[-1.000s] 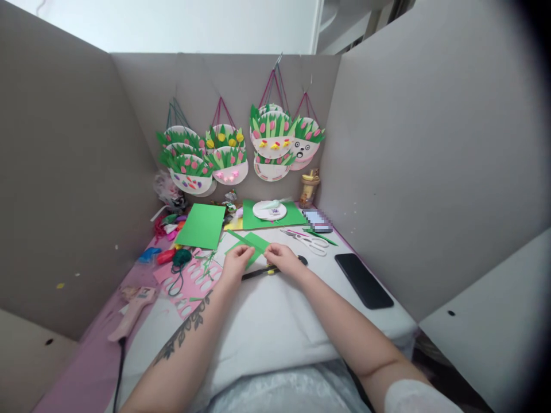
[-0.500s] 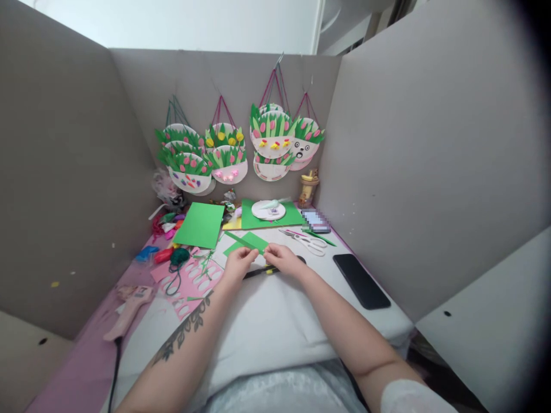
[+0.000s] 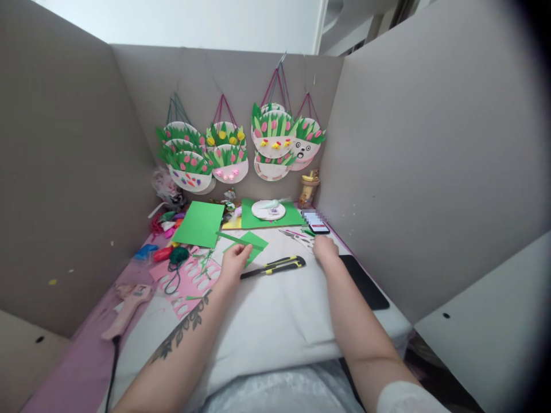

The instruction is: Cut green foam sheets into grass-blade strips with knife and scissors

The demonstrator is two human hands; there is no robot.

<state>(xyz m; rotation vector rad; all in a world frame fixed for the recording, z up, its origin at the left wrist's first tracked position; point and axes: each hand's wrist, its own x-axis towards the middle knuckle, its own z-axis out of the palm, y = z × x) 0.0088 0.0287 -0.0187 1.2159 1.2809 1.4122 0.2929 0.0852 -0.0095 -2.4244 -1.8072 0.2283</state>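
Note:
My left hand (image 3: 233,265) pinches a small folded piece of green paper (image 3: 252,243) just above the white table top (image 3: 267,315). My right hand (image 3: 325,248) lies over the white-handled scissors (image 3: 297,236) at the right, and its fingers hide the scissors' handles, so I cannot tell whether it grips them. A black and yellow utility knife (image 3: 275,266) lies on the table between my two hands.
A black phone (image 3: 365,287) lies right of my right hand; another phone (image 3: 317,222) lies beyond it. Green sheets (image 3: 200,223), a white plate (image 3: 268,210), pink cut-out paper (image 3: 193,281), green yarn (image 3: 179,256) and a pink glue gun (image 3: 127,307) sit around. Paper-plate flower baskets (image 3: 228,155) hang on the cardboard wall.
My right hand let go of the green paper and moved right to the scissors. My left hand kept hold of the paper, and the utility knife is now uncovered.

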